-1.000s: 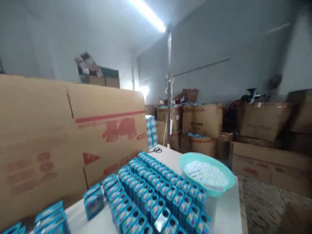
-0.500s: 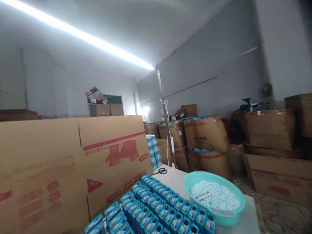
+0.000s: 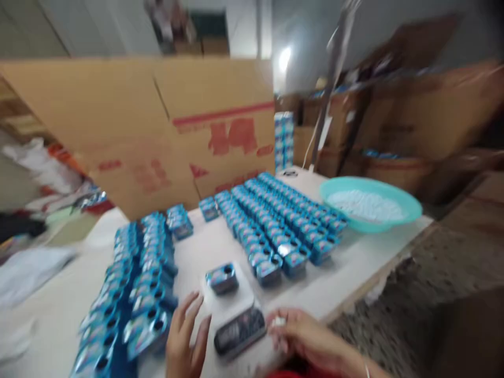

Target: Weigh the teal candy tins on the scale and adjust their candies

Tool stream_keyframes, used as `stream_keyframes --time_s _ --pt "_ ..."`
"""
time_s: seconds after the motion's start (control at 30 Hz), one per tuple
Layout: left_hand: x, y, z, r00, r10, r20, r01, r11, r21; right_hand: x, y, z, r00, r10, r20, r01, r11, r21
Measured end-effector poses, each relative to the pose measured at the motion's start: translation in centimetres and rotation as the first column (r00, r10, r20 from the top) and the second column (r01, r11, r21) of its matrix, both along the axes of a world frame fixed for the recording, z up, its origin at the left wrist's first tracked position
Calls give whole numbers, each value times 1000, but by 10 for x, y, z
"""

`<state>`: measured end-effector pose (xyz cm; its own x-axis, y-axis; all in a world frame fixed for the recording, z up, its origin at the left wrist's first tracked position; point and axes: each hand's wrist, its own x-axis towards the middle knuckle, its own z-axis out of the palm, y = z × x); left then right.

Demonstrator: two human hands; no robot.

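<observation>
A white table (image 3: pixel 346 273) fills the lower middle of the blurred frame, and behind it a large flattened cardboard sheet (image 3: pixel 157 121) with red print stands across the upper left. At upper right, brown cartons (image 3: pixel 425 110) are stacked against a pale grey wall (image 3: pixel 299 31), with a bright light spot (image 3: pixel 284 58) near the top centre and a slanted metal pole (image 3: pixel 328 100) beside it. The speckled floor (image 3: pixel 444 273) shows at lower right, and crumpled white and coloured material (image 3: pixel 43 173) lies at the left edge.

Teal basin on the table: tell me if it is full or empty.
Partly filled. The teal basin holds a layer of small white pieces across its bottom, below the rim. The blurred head view does not show what the pieces are.
</observation>
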<state>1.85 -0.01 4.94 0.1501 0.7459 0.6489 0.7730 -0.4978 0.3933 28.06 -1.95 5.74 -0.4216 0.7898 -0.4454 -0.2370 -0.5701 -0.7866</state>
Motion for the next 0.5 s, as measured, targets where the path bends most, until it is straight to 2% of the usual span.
stream_keyframes --time_s 0.07,0.17,0.33,0.5 --pt "-7 -15 -14 999 -10 -39 6 996 -88 6 -7 -14 996 -66 -66 61 996 -62" --pt "-14 -36 -33 998 23 -58 -34 978 -204 14 -14 -18 994 -71 -81 61 990 -127" --pt "-21 -55 -55 998 47 -37 -56 950 -306 17 -14 -7 998 -48 -26 44 989 -142" --pt "-21 -53 -67 999 32 34 -17 926 -376 11 11 11 994 -14 111 21 998 -57"
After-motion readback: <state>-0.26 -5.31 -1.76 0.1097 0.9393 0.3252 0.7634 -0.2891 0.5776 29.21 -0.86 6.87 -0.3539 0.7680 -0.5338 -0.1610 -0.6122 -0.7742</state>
